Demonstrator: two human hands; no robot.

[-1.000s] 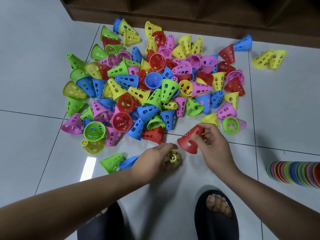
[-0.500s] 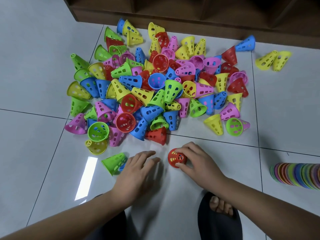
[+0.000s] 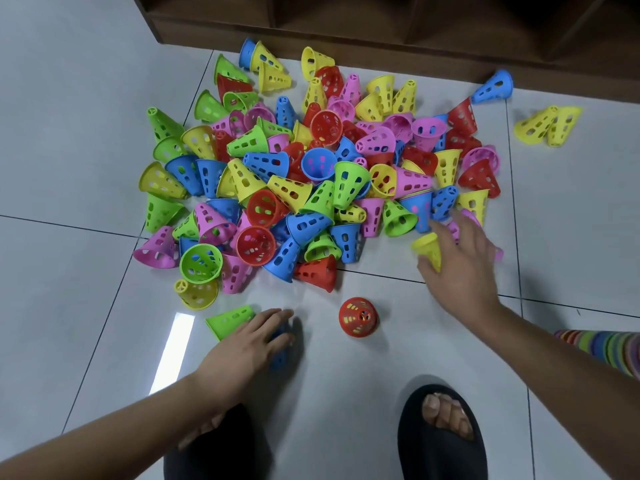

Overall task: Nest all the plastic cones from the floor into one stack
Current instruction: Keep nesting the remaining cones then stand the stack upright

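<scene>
A large pile of perforated plastic cones in red, yellow, green, blue and pink covers the floor tiles ahead. Nearer me, a red cone stands upright alone, with yellow showing through its holes. My left hand lies over a blue cone and its fingers curl round it, beside a lying green cone. My right hand is at the pile's right edge, its thumb and spread fingers closing round a yellow cone.
A dark wooden shelf base runs along the back. Two yellow cones and a blue cone lie apart at the right. A row of coloured rings sits at the right edge. My sandalled foot is below.
My right hand let go of the red cone, now standing on the floor, and reached up-right to a yellow cone. My left hand moved left onto the blue cone.
</scene>
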